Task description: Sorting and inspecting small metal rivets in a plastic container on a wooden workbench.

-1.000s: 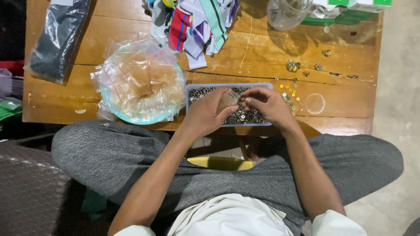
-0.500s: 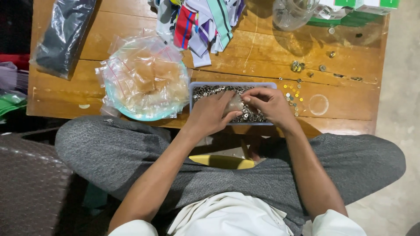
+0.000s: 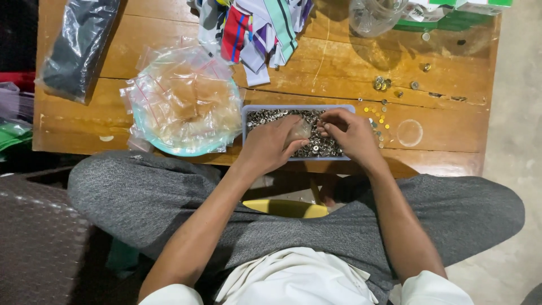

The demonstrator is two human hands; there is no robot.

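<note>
A shallow pale blue tray (image 3: 246, 110) full of small round metal pieces (image 3: 322, 148) sits at the near edge of a low wooden table (image 3: 446, 130). My left hand (image 3: 270, 146) rests over the tray and holds a small clear plastic bag (image 3: 300, 131) by its mouth. My right hand (image 3: 351, 133) is beside it, fingertips pinched together over the metal pieces at the bag's opening. Whether a piece is between those fingers I cannot tell. My crossed legs in grey trousers sit under the table edge.
A teal plate (image 3: 148, 138) heaped with empty clear zip bags (image 3: 183, 101) stands left of the tray. Striped cloth strips (image 3: 254, 28), a clear jar (image 3: 372, 14), a dark plastic bag (image 3: 79, 45) and scattered small metal and yellow bits (image 3: 379, 85) lie further back.
The camera view has shifted slightly. My right hand's fingers have drawn closer to the bag's mouth; my left hand keeps hold of the bag over the tray.
</note>
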